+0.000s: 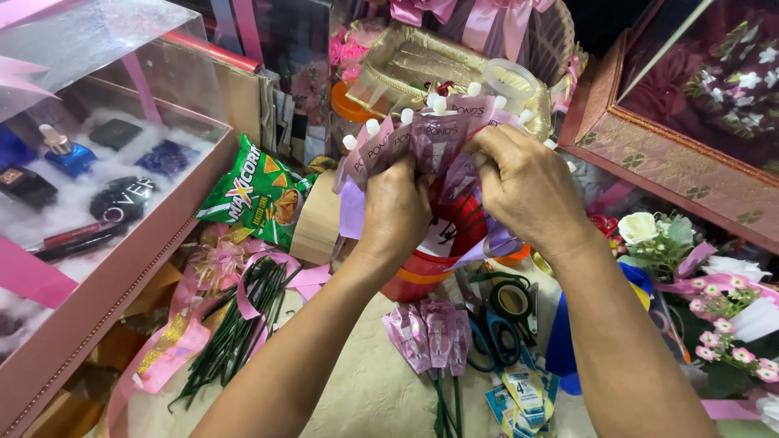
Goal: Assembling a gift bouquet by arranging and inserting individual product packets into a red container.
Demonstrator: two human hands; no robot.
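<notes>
Both hands, left hand (395, 212) and right hand (523, 185), fingers closed around fanned pink tubes (430, 134), red bucket (438, 243) mostly hidden behind.

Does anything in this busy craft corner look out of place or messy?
A green snack bag lies among ribbons and gift boxes, odd beside the craft supplies. Green stems lie scattered loosely. Both hands, left hand and right hand, grip the sachet bouquet neatly.
</notes>
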